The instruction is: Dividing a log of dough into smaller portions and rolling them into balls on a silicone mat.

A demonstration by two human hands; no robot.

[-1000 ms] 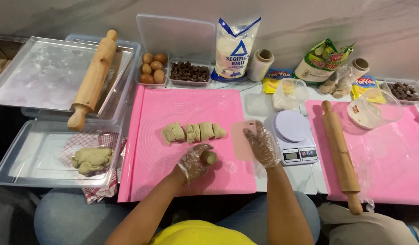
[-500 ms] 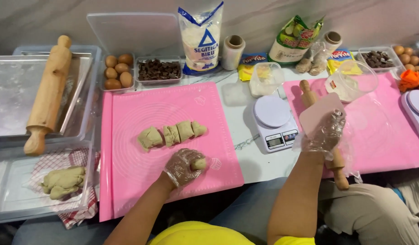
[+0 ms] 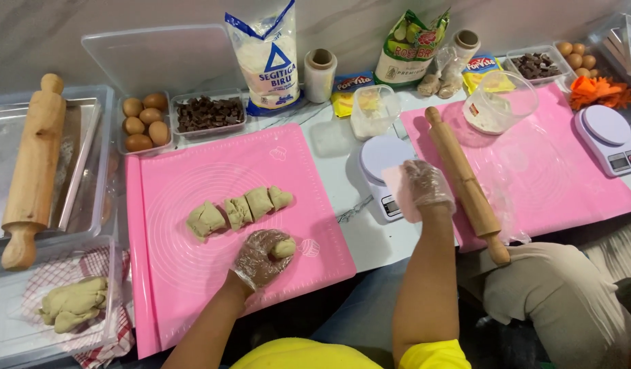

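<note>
While the gloved left hand (image 3: 261,256) cups a soft, light dough piece (image 3: 283,247) from the sides, the right hand (image 3: 428,186) pinches a pink scraper (image 3: 399,192).

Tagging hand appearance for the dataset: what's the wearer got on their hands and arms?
Both the left hand and the right hand wear thin, clear, crinkly plastic gloves ending at the wrists. Forearms are bare. Short yellow sleeves show at the bottom edge.
</note>
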